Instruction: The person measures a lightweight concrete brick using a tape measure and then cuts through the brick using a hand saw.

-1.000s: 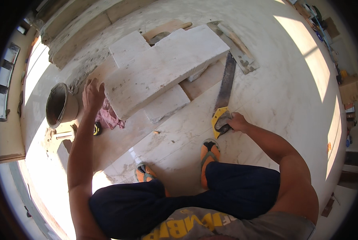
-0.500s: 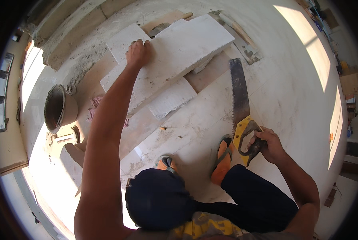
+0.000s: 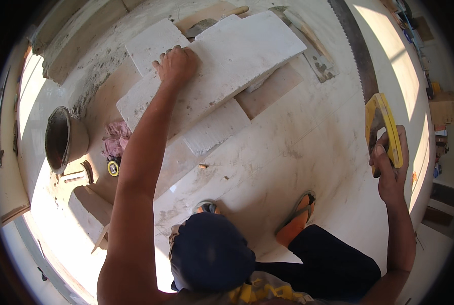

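Observation:
My left hand (image 3: 179, 66) lies on the far left edge of a long white block (image 3: 242, 56), its fingers bent over that edge. This block rests tilted across smaller white blocks, one (image 3: 214, 129) showing at its near side and another (image 3: 156, 43) behind it. Out to the right, my right hand (image 3: 392, 170) is wrapped around the yellow and black handle of a handsaw (image 3: 360, 58). The toothed blade points away from me, apart from the block, and its tip is cut off by the top of the picture.
A mortar-stained bucket (image 3: 77, 140) stands at the left, near a pink cloth (image 3: 116, 137) and a yellow tape measure (image 3: 114, 168). A broken block (image 3: 92, 211) lies nearer me. Behind the long block are a wooden-handled tool (image 3: 237, 10) and a flat metal tool (image 3: 316, 61). My sandalled foot (image 3: 299, 213) is on the floor.
The handsaw has swung up and to the right in my right hand, away from the block. My left hand keeps its place on the block. The tape measure has come into sight.

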The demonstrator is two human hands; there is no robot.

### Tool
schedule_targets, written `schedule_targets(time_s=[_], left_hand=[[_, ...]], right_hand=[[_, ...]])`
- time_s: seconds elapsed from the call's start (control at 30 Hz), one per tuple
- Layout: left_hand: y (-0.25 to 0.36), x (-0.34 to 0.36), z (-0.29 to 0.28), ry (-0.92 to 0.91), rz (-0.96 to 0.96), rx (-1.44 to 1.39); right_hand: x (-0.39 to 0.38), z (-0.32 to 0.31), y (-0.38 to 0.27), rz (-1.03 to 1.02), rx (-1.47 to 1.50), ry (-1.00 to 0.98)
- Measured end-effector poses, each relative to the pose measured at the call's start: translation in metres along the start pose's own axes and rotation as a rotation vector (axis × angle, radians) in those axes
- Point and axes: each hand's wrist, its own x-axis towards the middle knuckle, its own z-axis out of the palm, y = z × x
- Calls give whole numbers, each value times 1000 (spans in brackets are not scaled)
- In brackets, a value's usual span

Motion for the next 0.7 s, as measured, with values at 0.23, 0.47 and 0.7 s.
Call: schedule_targets(time_s=[0.23,0.47,0.7], left_hand=[[19,-1,2,96,-104,-56],[30,0,-6,-16,-231,36],[43,-2,-12,6,-333,95]], right_hand=[[63,106,4,-81,255,-251],[103,121,17,-137,311,-501],[78,127,22,-87,458,-481]])
